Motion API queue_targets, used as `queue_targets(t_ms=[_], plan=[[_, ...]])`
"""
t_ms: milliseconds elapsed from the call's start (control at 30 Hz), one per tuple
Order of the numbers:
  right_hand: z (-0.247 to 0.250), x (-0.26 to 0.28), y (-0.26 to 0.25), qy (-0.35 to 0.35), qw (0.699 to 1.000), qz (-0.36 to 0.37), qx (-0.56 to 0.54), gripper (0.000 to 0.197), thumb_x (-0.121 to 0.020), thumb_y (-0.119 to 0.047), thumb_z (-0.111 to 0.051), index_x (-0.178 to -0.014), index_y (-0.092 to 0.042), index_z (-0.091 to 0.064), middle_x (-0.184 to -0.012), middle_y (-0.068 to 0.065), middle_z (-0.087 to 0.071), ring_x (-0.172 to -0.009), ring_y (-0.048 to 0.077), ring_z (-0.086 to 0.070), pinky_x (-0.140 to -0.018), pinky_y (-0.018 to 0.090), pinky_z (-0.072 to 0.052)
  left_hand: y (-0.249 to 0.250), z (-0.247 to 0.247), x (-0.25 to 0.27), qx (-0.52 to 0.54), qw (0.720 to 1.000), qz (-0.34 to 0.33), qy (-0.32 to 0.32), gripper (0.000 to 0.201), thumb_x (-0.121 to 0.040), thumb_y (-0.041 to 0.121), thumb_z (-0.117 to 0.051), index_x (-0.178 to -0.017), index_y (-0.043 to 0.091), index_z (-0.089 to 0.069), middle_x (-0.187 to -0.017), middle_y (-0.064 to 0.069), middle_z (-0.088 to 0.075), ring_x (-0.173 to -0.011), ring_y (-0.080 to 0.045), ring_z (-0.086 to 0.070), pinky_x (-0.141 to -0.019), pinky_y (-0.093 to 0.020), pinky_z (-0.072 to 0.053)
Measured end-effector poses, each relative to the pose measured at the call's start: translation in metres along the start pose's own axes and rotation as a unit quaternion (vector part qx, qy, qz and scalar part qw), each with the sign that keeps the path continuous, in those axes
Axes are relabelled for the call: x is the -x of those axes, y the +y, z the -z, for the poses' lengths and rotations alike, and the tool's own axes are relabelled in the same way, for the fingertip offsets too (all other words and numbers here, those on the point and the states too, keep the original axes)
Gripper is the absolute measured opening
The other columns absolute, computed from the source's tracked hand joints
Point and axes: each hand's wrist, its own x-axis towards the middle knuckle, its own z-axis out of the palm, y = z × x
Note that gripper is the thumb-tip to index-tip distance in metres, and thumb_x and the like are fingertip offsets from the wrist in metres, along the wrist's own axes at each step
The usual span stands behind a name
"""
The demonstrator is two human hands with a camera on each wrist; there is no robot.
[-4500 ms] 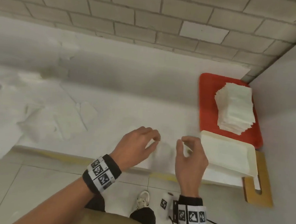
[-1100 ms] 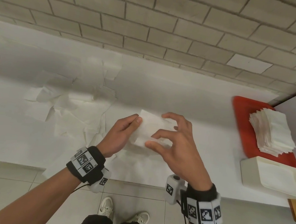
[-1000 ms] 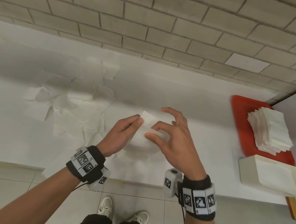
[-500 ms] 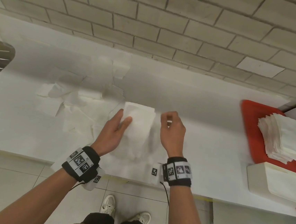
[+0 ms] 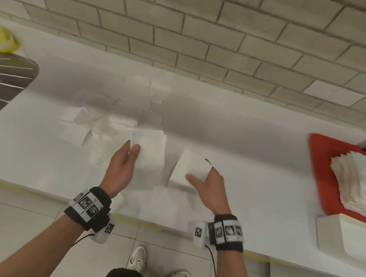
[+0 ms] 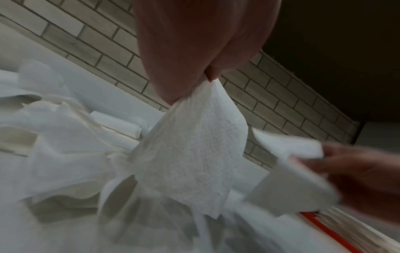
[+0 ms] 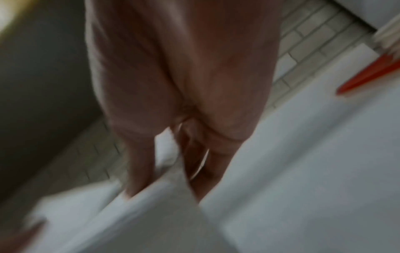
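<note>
My left hand [image 5: 121, 168] is pinching one thin napkin [image 5: 149, 150], fingers [image 5: 134, 151] clamped on its edge; my right hand [image 5: 211, 185] is gripping a folded napkin [image 5: 191, 169] over the table [image 5: 255, 145].

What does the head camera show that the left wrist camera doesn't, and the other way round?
Head only: the white box, a yellow thing at far left, the wristbands and the shoes. Left wrist only: close up, fingertips pinching the napkin by its top corner, and its dimpled texture. Both: the left hand holding that napkin, the right hand holding a folded napkin, the loose pile and the brick wall.
</note>
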Motion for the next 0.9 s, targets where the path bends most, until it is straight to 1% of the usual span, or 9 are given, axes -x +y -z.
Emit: queue_targets(t_ms=[33, 100, 200, 333, 433, 533, 733, 833, 900], plan=[[0.01, 0.02, -0.017, -0.035, 0.999, 0.019, -0.033, 0.028, -0.095, -0.028, -0.083, -0.118, -0.033, -0.068, -0.11, -0.019, -0.077, -0.103, -0.004, -0.071, -0.081, 0.012, -0.053, 0.007, -0.005, 0.002, 0.013, 1.0, -0.001, -0.006, 0.063, -0.105, 0.068, -0.043, -0.119, 0.009, -0.061, -0.111, -0.003, -0.071, -0.106, -0.021, -0.067, -0.103, -0.066, -0.05], [0.027, 0.054, -0.048, -0.064, 0.99, 0.048, -0.12, 0.025, -0.096, -0.024, -0.082, -0.12, -0.025, -0.074, -0.111, -0.015, -0.079, -0.103, 0.002, -0.075, -0.083, 0.019, -0.058, 0.017, -0.018, 0.005, 0.036, 0.999, 0.006, -0.025, 0.042, -0.113, 0.051, -0.043, -0.118, 0.016, -0.067, -0.115, -0.006, -0.075, -0.111, -0.027, -0.07, -0.107, -0.062, -0.05], [0.031, 0.07, -0.071, 0.031, 0.981, 0.089, -0.171, 0.012, -0.1, -0.026, -0.077, -0.106, -0.018, -0.072, -0.097, -0.01, -0.077, -0.087, 0.006, -0.073, -0.072, 0.024, -0.056, 0.036, -0.049, 0.015, 0.068, 0.995, 0.029, -0.068, 0.033, -0.116, 0.039, -0.043, -0.126, 0.026, -0.071, -0.124, 0.003, -0.077, -0.121, -0.02, -0.07, -0.113, -0.058, -0.048], [0.023, 0.063, -0.064, 0.186, 0.975, 0.07, -0.1, 0.021, -0.104, -0.043, -0.069, -0.101, -0.024, -0.064, -0.086, -0.011, -0.074, -0.074, 0.011, -0.068, -0.069, 0.034, -0.058, 0.065, -0.094, 0.036, 0.136, 0.983, 0.043, -0.114, 0.035, -0.117, 0.035, -0.041, -0.136, 0.026, -0.069, -0.132, 0.005, -0.075, -0.128, -0.018, -0.068, -0.118, -0.053, -0.046], [0.033, 0.068, -0.049, 0.265, 0.959, 0.091, -0.051, 0.03, -0.107, -0.047, -0.061, -0.096, -0.02, -0.055, -0.068, -0.005, -0.065, -0.059, 0.014, -0.059, -0.059, 0.038, -0.053, 0.082, -0.126, 0.052, 0.159, 0.977, 0.045, -0.135, 0.035, -0.117, 0.03, -0.039, -0.13, 0.023, -0.071, -0.126, -0.001, -0.077, -0.122, -0.024, -0.071, -0.114, -0.056, -0.049], [0.056, 0.078, -0.032, 0.314, 0.944, 0.095, 0.012, 0.032, -0.109, -0.054, -0.052, -0.101, -0.023, -0.05, -0.067, -0.006, -0.063, -0.058, 0.019, -0.059, -0.056, 0.043, -0.053, 0.092, -0.16, 0.068, 0.156, 0.977, 0.034, -0.141, 0.036, -0.117, 0.032, -0.039, -0.135, 0.025, -0.07, -0.134, 0.002, -0.075, -0.129, -0.021, -0.067, -0.119, -0.054, -0.045], [0.124, 0.106, 0.006, 0.396, 0.893, 0.114, 0.179, 0.031, -0.11, -0.058, -0.041, -0.111, -0.026, -0.044, -0.062, -0.003, -0.059, -0.05, 0.025, -0.053, -0.045, 0.03, -0.036, 0.127, -0.237, 0.114, 0.165, 0.969, 0.015, -0.183, 0.049, -0.117, 0.038, -0.028, -0.131, 0.019, -0.071, -0.125, -0.002, -0.078, -0.118, -0.019, -0.072, -0.101, -0.038, -0.054], [0.166, 0.126, 0.027, 0.402, 0.88, 0.132, 0.214, 0.032, -0.111, -0.056, -0.043, -0.114, -0.024, -0.044, -0.068, -0.003, -0.063, -0.054, 0.027, -0.061, -0.044, 0.032, -0.045, 0.141, -0.284, 0.141, 0.163, 0.966, 0.015, -0.202, 0.049, -0.112, 0.047, -0.035, -0.13, 0.018, -0.071, -0.122, -0.005, -0.079, -0.116, -0.024, -0.074, -0.104, -0.046, -0.058], [0.2, 0.141, 0.043, 0.405, 0.89, 0.122, 0.168, 0.034, -0.11, -0.058, -0.047, -0.119, -0.026, -0.044, -0.091, -0.004, -0.068, -0.075, 0.025, -0.067, -0.056, 0.039, -0.054, 0.148, -0.319, 0.156, 0.128, 0.973, -0.012, -0.191, 0.034, -0.111, 0.039, -0.049, -0.13, 0.022, -0.071, -0.12, -0.001, -0.079, -0.113, -0.022, -0.075, -0.105, -0.054, -0.057]])
